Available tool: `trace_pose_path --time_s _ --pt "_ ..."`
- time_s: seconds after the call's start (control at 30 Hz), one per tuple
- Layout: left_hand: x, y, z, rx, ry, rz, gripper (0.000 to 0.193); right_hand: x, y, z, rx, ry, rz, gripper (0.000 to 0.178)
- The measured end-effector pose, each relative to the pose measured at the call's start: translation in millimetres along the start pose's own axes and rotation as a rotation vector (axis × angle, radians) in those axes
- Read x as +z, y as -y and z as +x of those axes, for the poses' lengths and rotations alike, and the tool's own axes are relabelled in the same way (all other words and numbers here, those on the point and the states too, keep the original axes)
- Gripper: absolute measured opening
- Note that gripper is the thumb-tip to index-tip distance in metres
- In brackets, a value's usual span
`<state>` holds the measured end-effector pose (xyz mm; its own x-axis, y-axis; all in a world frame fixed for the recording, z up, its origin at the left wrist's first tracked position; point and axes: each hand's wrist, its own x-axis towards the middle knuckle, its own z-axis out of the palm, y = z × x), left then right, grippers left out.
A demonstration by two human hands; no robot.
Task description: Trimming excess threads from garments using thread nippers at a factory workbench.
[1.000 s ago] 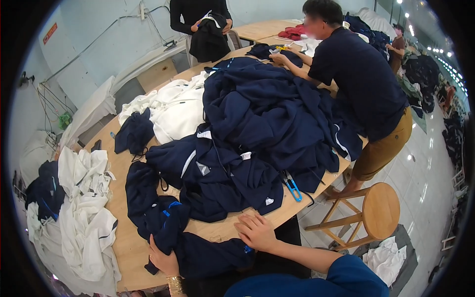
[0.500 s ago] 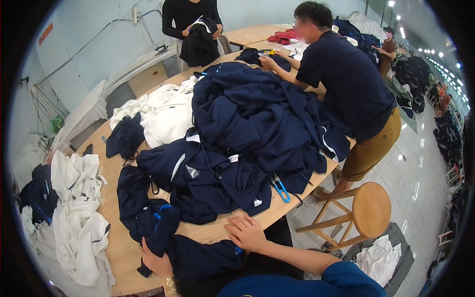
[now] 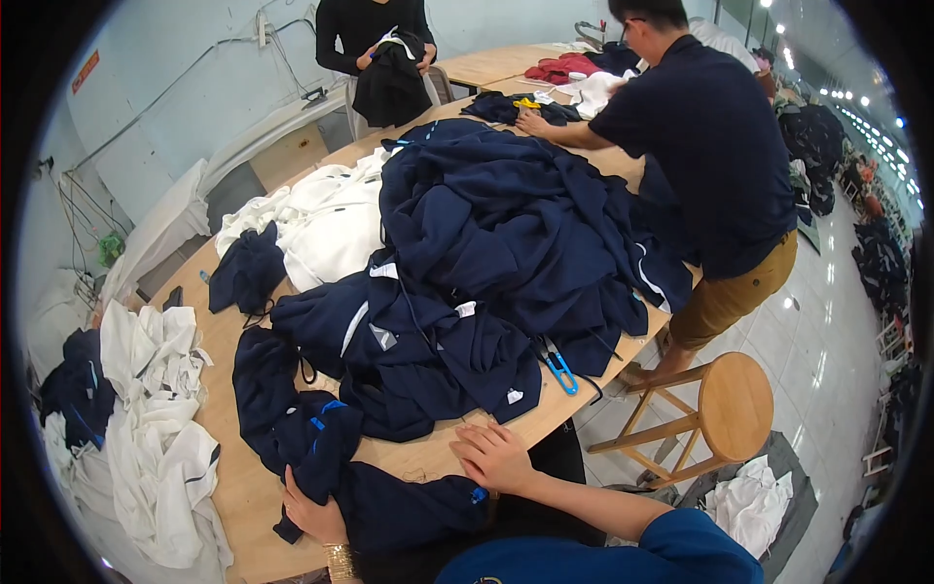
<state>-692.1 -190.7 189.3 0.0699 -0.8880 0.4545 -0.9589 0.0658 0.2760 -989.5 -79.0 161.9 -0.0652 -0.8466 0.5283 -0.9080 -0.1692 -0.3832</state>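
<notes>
Head view: a great navy heap of garments (image 3: 516, 214) fills the middle of the table (image 3: 248, 496), blocking sight of much of the wood beneath. White garments (image 3: 336, 229) are piled against its left side, more white cloth (image 3: 161, 428) spills over the table's left edge, and blue thread snips (image 3: 561, 374) lie at the heap's near right corner. A round wooden stool (image 3: 736, 408) stands off to the right, a crumpled white bundle (image 3: 749, 511) just beyond it on the floor. Across the table, a co-worker in black (image 3: 341, 39) holds a dark piece of cloth (image 3: 392, 88).

Now the hands! The loose navy garment (image 3: 409, 506) with bright blue details lies along the near edge, and the left hand (image 3: 313, 511) is against its left part, fingers partly hidden, so no telling how tightly they close. The right hand (image 3: 494, 459) lies palm down at the table's edge, fingers loosely bent, holding nothing, just by the garment's right end.

And a change: the co-worker in the dark shirt (image 3: 715, 146) has swung around, one arm stretched over the table beside a yellow-handled tool (image 3: 526, 103), while the near pair of hands has barely shifted.
</notes>
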Motion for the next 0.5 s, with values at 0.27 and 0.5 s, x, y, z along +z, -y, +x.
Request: trace_pose_path --time_s 0.27,0.5 --pt "2.5 -2.2 4.5 0.024 -0.017 -0.016 0.083 -0.1 -0.7 0.5 -0.001 -0.022 0.002 0.026" --pt "1.1 -6.6 5.1 0.035 -0.038 -0.040 0.082 -1.1 -0.5 0.7 0.005 -0.027 -0.008 0.028"
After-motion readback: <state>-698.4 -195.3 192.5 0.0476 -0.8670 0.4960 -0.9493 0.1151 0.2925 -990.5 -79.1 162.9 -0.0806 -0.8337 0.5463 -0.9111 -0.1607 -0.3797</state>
